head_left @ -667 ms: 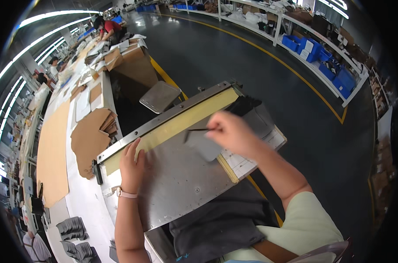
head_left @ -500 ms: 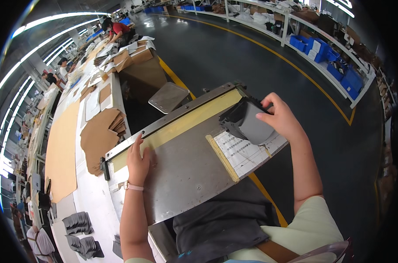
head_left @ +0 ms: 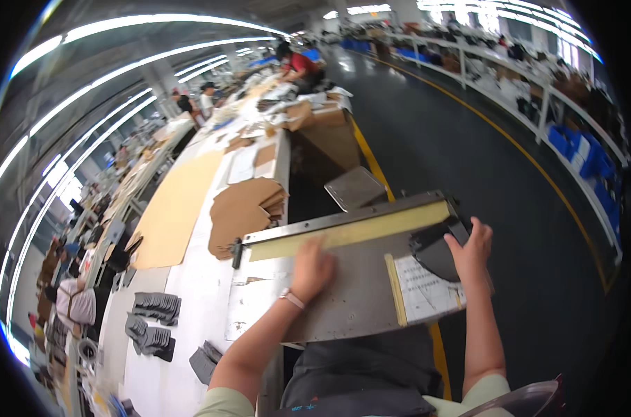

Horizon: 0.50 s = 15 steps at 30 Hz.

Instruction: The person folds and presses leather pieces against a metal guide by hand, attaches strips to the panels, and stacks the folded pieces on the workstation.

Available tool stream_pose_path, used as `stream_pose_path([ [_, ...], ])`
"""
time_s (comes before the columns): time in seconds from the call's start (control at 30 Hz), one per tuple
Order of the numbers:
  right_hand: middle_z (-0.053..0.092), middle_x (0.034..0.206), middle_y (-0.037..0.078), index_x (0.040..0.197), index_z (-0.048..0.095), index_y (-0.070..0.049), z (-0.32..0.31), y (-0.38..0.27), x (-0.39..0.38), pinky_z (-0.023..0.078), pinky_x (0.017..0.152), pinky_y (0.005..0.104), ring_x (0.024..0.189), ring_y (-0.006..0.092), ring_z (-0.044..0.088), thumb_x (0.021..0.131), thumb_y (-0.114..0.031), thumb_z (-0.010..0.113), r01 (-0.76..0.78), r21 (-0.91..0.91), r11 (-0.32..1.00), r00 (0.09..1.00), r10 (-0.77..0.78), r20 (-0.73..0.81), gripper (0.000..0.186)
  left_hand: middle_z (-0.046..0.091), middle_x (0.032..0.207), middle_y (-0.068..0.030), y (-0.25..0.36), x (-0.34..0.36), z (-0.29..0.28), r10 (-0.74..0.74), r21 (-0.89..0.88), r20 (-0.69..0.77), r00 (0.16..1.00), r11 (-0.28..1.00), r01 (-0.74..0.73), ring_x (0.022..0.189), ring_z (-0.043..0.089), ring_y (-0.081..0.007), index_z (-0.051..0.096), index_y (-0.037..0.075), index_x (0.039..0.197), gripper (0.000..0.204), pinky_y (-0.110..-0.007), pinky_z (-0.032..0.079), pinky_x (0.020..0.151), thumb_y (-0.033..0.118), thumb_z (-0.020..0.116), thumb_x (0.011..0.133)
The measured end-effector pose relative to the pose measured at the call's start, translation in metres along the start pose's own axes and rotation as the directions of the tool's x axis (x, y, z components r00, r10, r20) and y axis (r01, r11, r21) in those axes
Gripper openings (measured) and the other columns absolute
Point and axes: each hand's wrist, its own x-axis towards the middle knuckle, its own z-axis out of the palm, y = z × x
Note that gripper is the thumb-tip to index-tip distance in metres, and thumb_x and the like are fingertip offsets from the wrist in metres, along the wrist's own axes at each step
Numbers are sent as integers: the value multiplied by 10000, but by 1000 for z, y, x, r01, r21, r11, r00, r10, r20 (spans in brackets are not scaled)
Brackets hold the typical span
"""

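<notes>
A metal work plate (head_left: 357, 299) lies in front of me, with a metal bar (head_left: 343, 219) and a yellow strip (head_left: 357, 235) along its far edge. At the plate's right end, my right hand (head_left: 474, 251) grips a stack of dark grey cut pieces (head_left: 435, 256) between thumb and fingers. Part of that stack covers a printed white sheet (head_left: 427, 288) fixed to the plate. Over the middle of the plate, just below the yellow strip, is my left hand (head_left: 314, 270), its fingers smeared by motion. Whether it touches anything there I cannot make out.
On the long white table (head_left: 190, 299) at left lie fanned grey pieces (head_left: 156, 309), a small grey stack (head_left: 204, 361) and brown cut sheets (head_left: 242, 215). Beyond the plate stands a metal tray (head_left: 355, 187). Shelving with blue bins (head_left: 583, 153) runs along the right. People work farther back.
My view has swung left and up. My left hand has moved from the plate's left end toward its middle. My right hand still grips the grey stack at the right end.
</notes>
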Motion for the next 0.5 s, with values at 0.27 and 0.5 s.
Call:
stream_pose_path([
  [0.27, 239, 1560, 290, 1559, 246, -105, -28, 15, -40, 275, 1161, 559, 1452, 462, 259, 939, -352, 670, -75, 66, 995, 997, 76, 0, 791, 337, 1555, -255, 142, 47, 62, 293, -184, 289, 912, 951, -247, 1474, 258, -439, 332, 76, 1541, 648, -511, 262, 1190, 420, 511, 1023],
  [0.5, 230, 1554, 339, 1594, 133, -98, -13, -13, -40, 248, 1178, 561, 1439, 510, 256, 955, -353, 637, -34, -19, 999, 966, 38, 257, 852, 365, 1545, -246, 150, 50, 118, 222, -98, 469, 855, 975, -199, 1467, 302, -389, 296, 88, 1560, 700, -513, 234, 1198, 512, 445, 1023],
])
